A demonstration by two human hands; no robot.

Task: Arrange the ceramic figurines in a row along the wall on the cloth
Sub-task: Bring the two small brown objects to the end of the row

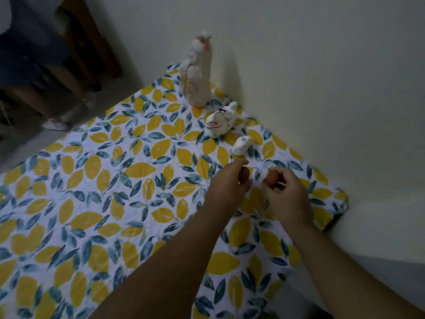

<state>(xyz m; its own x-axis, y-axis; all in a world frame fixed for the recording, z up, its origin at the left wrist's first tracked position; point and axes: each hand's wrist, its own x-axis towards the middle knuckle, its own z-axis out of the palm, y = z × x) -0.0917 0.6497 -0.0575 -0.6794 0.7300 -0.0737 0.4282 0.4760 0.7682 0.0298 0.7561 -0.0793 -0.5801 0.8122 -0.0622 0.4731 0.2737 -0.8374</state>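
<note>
Cloth [96, 203]: lemon-and-leaf print, covering the tabletop, its right edge running along the pale wall [322, 77].

Tall figurine [196, 72]: white with orange trim, upright at the far end of the cloth, just beside the wall.

Middle figurine [219, 122]: white, animal-shaped, next in line, nearer.

Small figurine [241, 145]: white, nearest of the three, close to the wall.

Left hand [226, 185]: fingers curled around a small brown piece [244, 174], mostly hidden.

Right hand [288, 196]: fingers pinching a second brown piece [271, 177], just beside the first, both above the cloth near the small figurine.

Far left: dark wooden furniture [92, 42] and a standing person's legs [46, 88]; floor beyond the cloth.
</note>
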